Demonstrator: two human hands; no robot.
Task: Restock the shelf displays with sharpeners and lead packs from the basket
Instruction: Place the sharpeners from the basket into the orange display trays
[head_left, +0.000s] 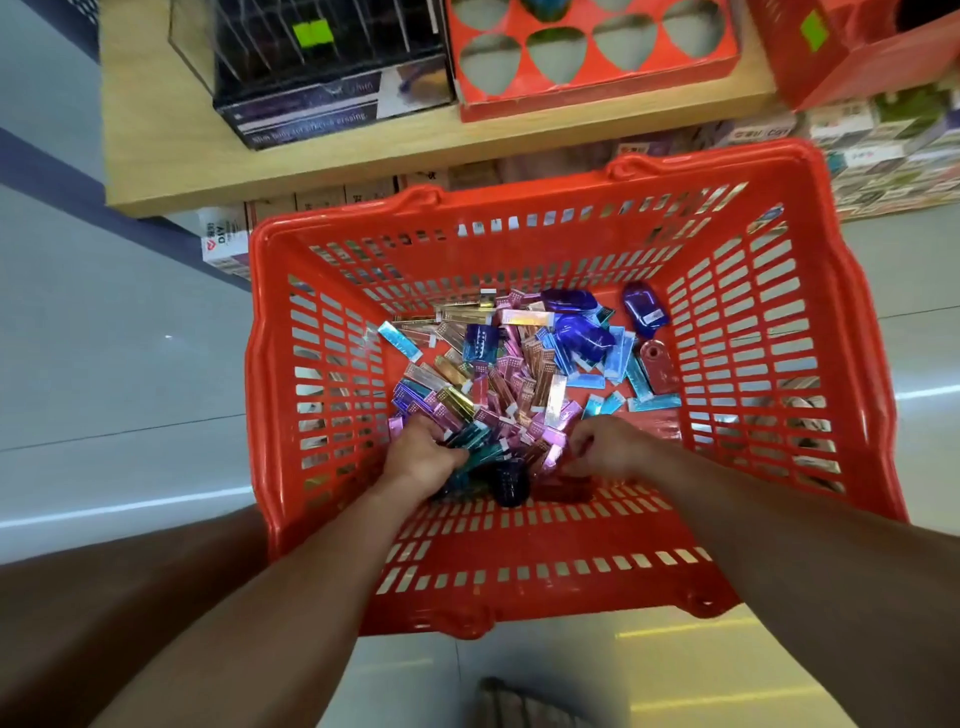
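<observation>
Since the shelf (171, 156) sits at 12 o'clock, right past the basket (519, 195), stock only has to travel a short lift up and forward, which is probably why the basket is parked tight against it on the floor. On the shelf: red display tray (592, 93) at 12 to 1 o'clock, cut-out slots mostly bare, likely the sharpener target; black display box (322, 104) at 11 o'clock, dividers look unfilled. In the basket, the lead packs (488, 379) lie in a loose mixed heap at floor centre, unsorted, so picking means raking. Blue sharpeners (644, 309) and one red sharpener (657, 366) sit at 1 to 2 o'clock of the heap, mostly clear of it, easy singles. Both hands work the heap's 6 o'clock edge, by the near wall. Left hand (421, 457) at 7 o'clock: fingers curled into the pile round a clutch of packs, a bulk grab rather than a single pick. Right hand (608, 449) at 5 o'clock: fingers curled down over a dark red item; can't tell if it actually grips. Dark blue piece (509, 483) between the hands, untouched.
</observation>
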